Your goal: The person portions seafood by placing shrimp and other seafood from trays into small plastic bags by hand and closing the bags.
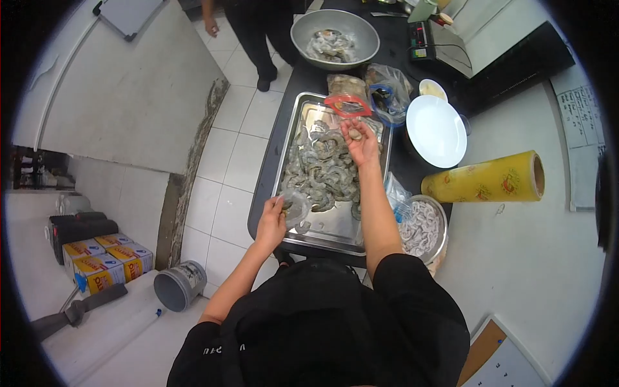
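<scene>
My left hand (271,222) grips a small clear plastic tub (296,208) by its rim, over the near left part of a metal tray (330,233). Grey raw shrimp (325,169) lie heaped across this tray. Above its far right side, my right hand (362,143) is turned palm up with curled fingers around a small pale, roundish piece (355,134), perhaps a shellfish. Just beyond those fingers lies a zip bag with a red top (348,97), its contents brownish. Next to it is a clear bag with a blue top (388,93), holding dark items.
A large metal bowl (302,40) with seafood stands at the far end. To the right are a white plate (436,131), a yellow wrap roll (483,178), a bowl of peeled shrimp (443,242) and a scale (440,48). Another person (258,39) stands beyond.
</scene>
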Demonstrator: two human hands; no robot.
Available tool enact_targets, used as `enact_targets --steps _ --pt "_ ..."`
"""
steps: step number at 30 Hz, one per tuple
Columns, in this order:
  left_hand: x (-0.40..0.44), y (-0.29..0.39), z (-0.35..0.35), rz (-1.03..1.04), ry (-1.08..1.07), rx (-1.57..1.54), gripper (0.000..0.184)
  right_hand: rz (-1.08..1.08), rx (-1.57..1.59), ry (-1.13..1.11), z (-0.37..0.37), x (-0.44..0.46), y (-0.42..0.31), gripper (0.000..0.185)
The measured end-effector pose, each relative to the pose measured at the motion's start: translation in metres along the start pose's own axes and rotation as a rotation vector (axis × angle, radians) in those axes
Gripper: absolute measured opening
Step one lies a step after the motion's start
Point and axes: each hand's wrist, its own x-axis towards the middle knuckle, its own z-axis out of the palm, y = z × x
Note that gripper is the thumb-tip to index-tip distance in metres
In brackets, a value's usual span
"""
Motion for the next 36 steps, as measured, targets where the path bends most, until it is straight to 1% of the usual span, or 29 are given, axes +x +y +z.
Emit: enact_targets --steps 2,3,4,6,8,10,11,13,14,15,16,17,19,20,22,23,24,25,26,27,28,30,32,34,35,36 --pt "-0.001 0.003 0.0 -0.076 -0.058 -0.028 0.041 0.049 -0.047 0.01 0.016 -0.015 0.001 0.037" --pt "-0.001 0.003 0.0 -0.067 -0.065 -0.026 0.041 0.094 0.031 -0.031 0.017 -0.017 0.0 0.045" --pt "-0.001 0.003 0.001 -0.067 -0.073 -0.026 0.042 0.083 0.032 -0.029 0.018 -0.019 -0.001 0.045" --pt "-0.002 0.004 0.003 -0.063 -0.083 -0.027 0.043 0.143 -0.011 -0.155 0.02 -0.025 -0.003 0.049" --pt "-0.003 0.004 0.002 -0.068 -0.096 -0.032 0.043 0.167 -0.009 -0.178 0.024 -0.031 -0.006 0.049" --pt "-0.005 -0.005 0.005 -0.052 -0.075 -0.017 0.045 0.151 -0.344 -0.192 0.023 -0.033 -0.006 0.048" --pt "-0.007 -0.01 0.007 -0.042 -0.054 -0.005 0.047 0.153 -0.344 -0.193 0.022 -0.035 -0.006 0.048" --pt "-0.005 0.002 -0.002 -0.043 -0.068 -0.008 0.046 0.196 -0.598 -0.115 0.033 -0.045 -0.006 0.046" --pt "-0.004 0.006 -0.006 -0.043 -0.083 -0.011 0.046 0.202 -0.599 -0.115 0.038 -0.051 -0.006 0.046" --pt "-0.003 0.006 -0.006 -0.049 -0.08 -0.014 0.046 0.251 -0.512 -0.119 0.042 -0.056 -0.006 0.046" --pt "-0.002 0.006 -0.006 -0.086 -0.086 -0.042 0.047 0.301 -0.424 -0.123 0.043 -0.061 -0.005 0.046" --pt "-0.002 0.005 -0.005 -0.126 -0.093 -0.07 0.048 0.311 -0.427 -0.122 0.043 -0.065 -0.001 0.046" --pt "-0.001 -0.002 -0.002 -0.134 -0.082 -0.033 0.048 0.481 -0.234 -0.112 0.044 -0.075 0.009 0.046" --pt "-0.001 -0.009 0.0 -0.134 -0.075 0.007 0.048 0.496 -0.235 -0.111 0.044 -0.081 0.014 0.046" --pt "-0.002 -0.019 0.005 -0.168 -0.055 -0.047 0.049 0.646 -0.181 -0.164 0.052 -0.103 0.026 0.046" --pt "-0.001 -0.02 0.004 -0.121 -0.051 -0.008 0.049 0.682 -0.258 -0.131 0.058 -0.114 0.033 0.046" --pt "-0.001 -0.021 0.002 -0.076 -0.048 0.033 0.049 0.706 -0.253 -0.129 0.059 -0.121 0.043 0.046" --pt "-0.002 -0.022 0.002 -0.103 -0.046 0.036 0.049 0.776 -0.307 -0.106 0.058 -0.13 0.052 0.045" --pt "-0.003 -0.023 0.002 -0.085 -0.031 0.007 0.05 0.844 -0.362 -0.085 0.058 -0.139 0.062 0.044" --pt "-0.002 -0.023 0.003 -0.059 -0.014 -0.024 0.05 0.875 -0.351 -0.001 0.061 -0.148 0.073 0.04" --pt "-0.004 -0.023 0.002 -0.071 -0.01 -0.028 0.05 0.888 -0.353 0.003 0.057 -0.151 0.087 0.04" --pt "-0.007 -0.019 0.0 0.022 0.049 -0.039 0.05 0.858 -0.396 0.044 0.035 -0.151 0.116 0.033" --pt "-0.014 -0.016 -0.003 0.009 0.068 -0.058 0.05 0.852 -0.374 0.05 0.03 -0.155 0.129 0.03" --pt "-0.019 -0.016 -0.007 -0.039 0.106 -0.052 0.05 0.806 -0.607 0.167 0.049 -0.16 0.132 0.029" --pt "-0.02 -0.017 -0.008 -0.032 0.106 -0.053 0.05 0.799 -0.609 0.166 0.056 -0.163 0.132 0.029" --pt "-0.022 -0.019 -0.008 -0.036 0.116 -0.047 0.05 0.799 -0.69 0.153 0.061 -0.167 0.131 0.029"
